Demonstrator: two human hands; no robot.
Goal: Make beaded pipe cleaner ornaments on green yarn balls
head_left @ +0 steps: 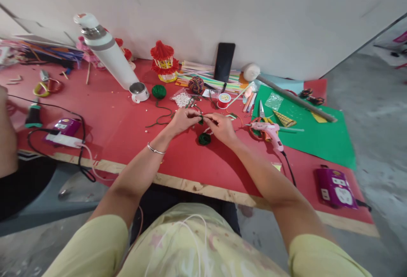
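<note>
Over the middle of the red table, my left hand (185, 120) and my right hand (221, 126) meet at the fingertips. Both pinch a small piece of green yarn (201, 119) between them. Just below it lies a coiled green yarn piece (204, 138), with a short string of white beads (208, 131) beside my right fingers. A ball of green yarn (158, 91) sits to the upper left, its loose strand trailing toward my left hand. Behind my hands are a bag of white beads (182, 99), a multicoloured yarn ball (196, 85) and a red thread spool (224, 100).
On the right are a pink glue gun (269, 132), scissors (261, 111), a green sheet (324, 141), a mallet (292, 94) and a purple power box (337, 187). A white flask (111, 58), a cup (139, 92) and a phone (224, 61) stand behind. Another person's arm (6, 137) shows at left.
</note>
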